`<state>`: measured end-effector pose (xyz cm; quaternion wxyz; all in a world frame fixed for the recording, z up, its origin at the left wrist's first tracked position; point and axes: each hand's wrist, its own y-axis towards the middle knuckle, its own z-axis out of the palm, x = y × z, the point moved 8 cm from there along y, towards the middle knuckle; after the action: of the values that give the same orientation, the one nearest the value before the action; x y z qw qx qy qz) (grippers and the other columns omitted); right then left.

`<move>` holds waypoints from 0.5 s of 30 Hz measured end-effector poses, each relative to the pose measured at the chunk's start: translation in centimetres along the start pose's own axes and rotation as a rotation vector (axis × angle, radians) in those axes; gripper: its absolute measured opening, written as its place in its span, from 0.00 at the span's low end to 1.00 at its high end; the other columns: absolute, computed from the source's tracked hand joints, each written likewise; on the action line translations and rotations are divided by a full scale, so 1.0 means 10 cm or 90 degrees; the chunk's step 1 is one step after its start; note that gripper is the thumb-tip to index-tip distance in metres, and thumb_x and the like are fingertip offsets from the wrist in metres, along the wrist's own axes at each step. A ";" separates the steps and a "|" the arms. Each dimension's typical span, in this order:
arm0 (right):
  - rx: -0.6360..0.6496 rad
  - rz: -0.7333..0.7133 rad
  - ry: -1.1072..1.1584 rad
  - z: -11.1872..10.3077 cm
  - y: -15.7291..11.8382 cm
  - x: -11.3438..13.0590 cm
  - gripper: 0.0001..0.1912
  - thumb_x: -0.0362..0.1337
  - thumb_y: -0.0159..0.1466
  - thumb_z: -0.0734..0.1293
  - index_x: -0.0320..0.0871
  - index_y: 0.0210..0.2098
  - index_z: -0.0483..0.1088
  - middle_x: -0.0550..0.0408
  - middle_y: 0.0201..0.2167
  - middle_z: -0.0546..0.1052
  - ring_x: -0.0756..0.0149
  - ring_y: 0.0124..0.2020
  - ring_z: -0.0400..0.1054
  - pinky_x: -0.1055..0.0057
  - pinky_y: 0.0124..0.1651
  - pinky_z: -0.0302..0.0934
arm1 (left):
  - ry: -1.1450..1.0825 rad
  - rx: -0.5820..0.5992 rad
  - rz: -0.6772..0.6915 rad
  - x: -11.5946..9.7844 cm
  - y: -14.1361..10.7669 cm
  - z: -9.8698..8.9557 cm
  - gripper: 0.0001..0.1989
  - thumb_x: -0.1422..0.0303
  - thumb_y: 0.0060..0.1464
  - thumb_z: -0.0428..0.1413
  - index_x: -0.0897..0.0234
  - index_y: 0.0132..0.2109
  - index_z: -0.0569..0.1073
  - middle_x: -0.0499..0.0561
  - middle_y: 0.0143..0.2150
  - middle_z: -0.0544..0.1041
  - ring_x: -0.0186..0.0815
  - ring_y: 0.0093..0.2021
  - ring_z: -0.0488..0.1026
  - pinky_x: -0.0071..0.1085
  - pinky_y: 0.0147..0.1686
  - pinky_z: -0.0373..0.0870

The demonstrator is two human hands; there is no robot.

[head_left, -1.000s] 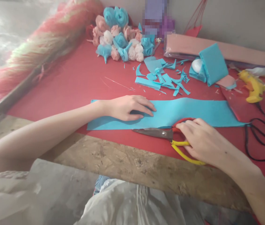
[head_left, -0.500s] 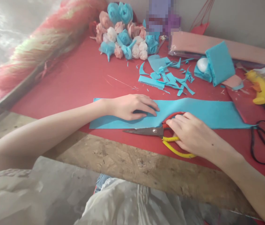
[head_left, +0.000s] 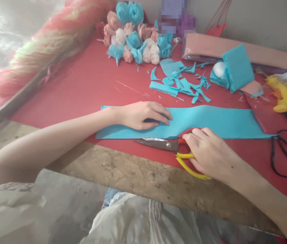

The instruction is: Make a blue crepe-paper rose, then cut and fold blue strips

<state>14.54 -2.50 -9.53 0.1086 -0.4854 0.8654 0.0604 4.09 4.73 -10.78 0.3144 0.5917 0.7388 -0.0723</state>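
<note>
Scissors (head_left: pixel 170 145) ×1 pr, in R fingers (head_left: pixel 189 138). Blue strip (head_left: pixel 224 123) ×1, under L fingers (head_left: pixel 161 110). Beyond R fingers: glue gun (head_left: pixel 283 96) ×1, white ball (head_left: pixel 219 69) ×1, upright blue pad (head_left: pixel 239 67) ×1, long pink pack (head_left: pixel 214 47) ×1. Beyond L fingers: flowers (head_left: pixel 134 39) >12, overlapping, exact no. unclear. Blue scraps (head_left: pixel 162 88) >10, beyond both, ditto.

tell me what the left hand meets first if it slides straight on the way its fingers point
The left hand would probably meet the red scissor handle first, across the blue sheet, just before the right hand; height is hard to judge here.
</note>
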 end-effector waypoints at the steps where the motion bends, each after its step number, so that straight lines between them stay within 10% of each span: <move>1: 0.005 0.012 0.003 0.01 0.00 0.00 0.10 0.26 0.54 0.62 0.34 0.36 0.69 0.45 0.30 0.73 0.56 0.30 0.62 0.62 0.33 0.50 | 0.001 -0.001 0.003 0.00 0.00 0.00 0.18 0.75 0.58 0.48 0.62 0.52 0.74 0.57 0.57 0.73 0.42 0.58 0.68 0.38 0.59 0.63; 15: -0.004 -0.006 0.027 0.00 0.22 0.04 0.09 0.24 0.53 0.60 0.39 0.32 0.66 0.50 0.25 0.70 0.59 0.28 0.61 0.65 0.33 0.48 | 0.010 -0.003 0.005 -0.02 0.01 -0.01 0.18 0.76 0.56 0.49 0.63 0.52 0.74 0.58 0.56 0.73 0.43 0.57 0.68 0.39 0.59 0.64</move>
<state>12.48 -1.73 -9.67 0.0893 -0.4912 0.8649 0.0524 4.17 4.62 -10.59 0.3101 0.5946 0.7390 -0.0646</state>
